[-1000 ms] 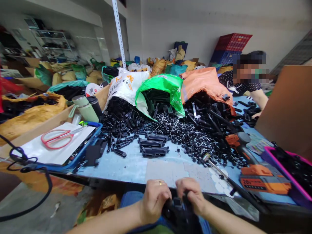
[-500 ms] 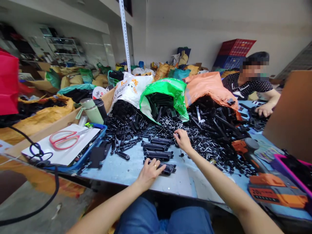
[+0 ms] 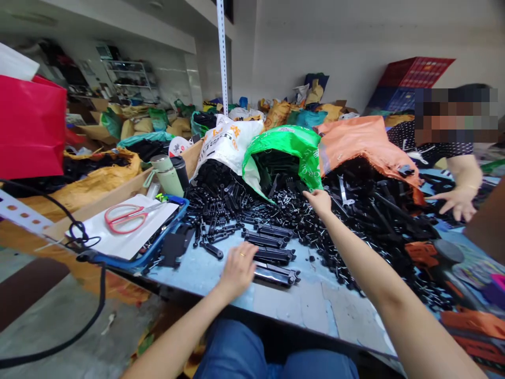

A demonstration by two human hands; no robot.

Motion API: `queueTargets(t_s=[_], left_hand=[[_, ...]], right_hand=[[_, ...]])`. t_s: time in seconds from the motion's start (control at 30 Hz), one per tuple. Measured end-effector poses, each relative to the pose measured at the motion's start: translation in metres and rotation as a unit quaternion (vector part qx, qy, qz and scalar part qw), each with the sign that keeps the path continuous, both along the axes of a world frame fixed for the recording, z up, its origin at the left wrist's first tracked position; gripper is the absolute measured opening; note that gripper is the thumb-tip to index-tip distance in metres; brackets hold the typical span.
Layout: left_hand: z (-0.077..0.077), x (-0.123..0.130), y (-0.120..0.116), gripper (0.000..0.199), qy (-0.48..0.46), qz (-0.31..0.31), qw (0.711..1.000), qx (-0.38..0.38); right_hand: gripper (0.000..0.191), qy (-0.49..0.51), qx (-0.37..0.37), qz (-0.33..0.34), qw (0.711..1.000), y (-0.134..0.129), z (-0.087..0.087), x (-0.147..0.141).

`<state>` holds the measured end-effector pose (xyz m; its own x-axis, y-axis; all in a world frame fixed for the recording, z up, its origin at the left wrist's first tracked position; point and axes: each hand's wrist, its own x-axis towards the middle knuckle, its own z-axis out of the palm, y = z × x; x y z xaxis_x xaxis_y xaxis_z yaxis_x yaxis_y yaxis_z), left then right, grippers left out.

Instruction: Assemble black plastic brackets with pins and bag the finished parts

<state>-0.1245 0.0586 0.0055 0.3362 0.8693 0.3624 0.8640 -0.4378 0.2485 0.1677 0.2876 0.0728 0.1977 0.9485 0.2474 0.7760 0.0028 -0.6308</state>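
Note:
Several long black plastic bars (image 3: 274, 256) lie side by side in a row on the blue tabletop. My left hand (image 3: 239, 269) is at the left ends of the nearest bars, its fingers loosely bent and a little blurred, with nothing visible in it. My right hand (image 3: 320, 203) reaches over a heap of small black-headed screws (image 3: 302, 213), near the lower edge of a green bag (image 3: 284, 138). Its thumb and fingertips are pinched together; what they hold, if anything, is too small to make out. Small black linkage pieces (image 3: 216, 210) are heaped left of the screws.
White (image 3: 231, 139) and orange (image 3: 366, 139) sacks spill black parts. At left, a blue tray (image 3: 183, 208) carries paper and red-handled scissors (image 3: 124, 218), beside a green flask (image 3: 168, 176). An orange-black power tool (image 3: 473, 331) lies right. A co-worker's hand (image 3: 460, 202) is beyond.
The view has swung left. My left hand has slid off the nearest bar toward its left end. My right hand has moved farther over the screw heap. The co-worker's hand has lifted with fingers spread.

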Motion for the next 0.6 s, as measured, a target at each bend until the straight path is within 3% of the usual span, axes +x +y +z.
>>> queueTargets(t_s=[0.07,0.13,0.17,0.27,0.33,0.37,0.43,0.53,0.6], left_hand=[[-0.002,-0.04,0.006,0.045,0.018,0.08,0.997,-0.008],[-0.008,-0.078,0.013,0.041,0.05,0.098,0.994,-0.021],[-0.011,-0.093,0.017,0.035,0.056,0.085,0.994,-0.03],[-0.015,-0.107,0.019,0.017,0.011,0.033,0.998,-0.057],[-0.01,-0.089,0.009,0.01,-0.054,0.014,0.995,-0.085],[-0.006,-0.074,0.001,0.008,-0.084,0.006,0.991,-0.1],[0.002,-0.038,-0.018,0.006,-0.124,-0.022,0.984,-0.128],[0.011,0.015,-0.044,0.01,-0.13,-0.093,0.97,-0.182],[0.011,0.04,-0.055,0.009,-0.111,-0.125,0.964,-0.206]], right_hand=[[0.046,0.05,-0.008,0.014,0.999,-0.035,-0.007,0.013],[0.045,0.183,-0.038,0.07,0.98,-0.079,-0.019,0.021],[0.044,0.283,-0.067,0.11,0.95,-0.102,-0.025,0.022],[0.042,0.519,-0.172,0.211,0.81,-0.164,-0.039,0.016],[0.04,0.543,-0.212,0.254,0.772,-0.196,-0.041,0.011],[0.041,0.53,-0.212,0.273,0.775,-0.209,-0.039,0.01],[0.047,0.455,-0.193,0.306,0.814,-0.229,-0.033,0.016],[0.058,0.251,-0.178,0.346,0.886,-0.252,-0.027,0.041],[0.053,0.114,-0.183,0.359,0.908,-0.265,-0.029,0.06]])
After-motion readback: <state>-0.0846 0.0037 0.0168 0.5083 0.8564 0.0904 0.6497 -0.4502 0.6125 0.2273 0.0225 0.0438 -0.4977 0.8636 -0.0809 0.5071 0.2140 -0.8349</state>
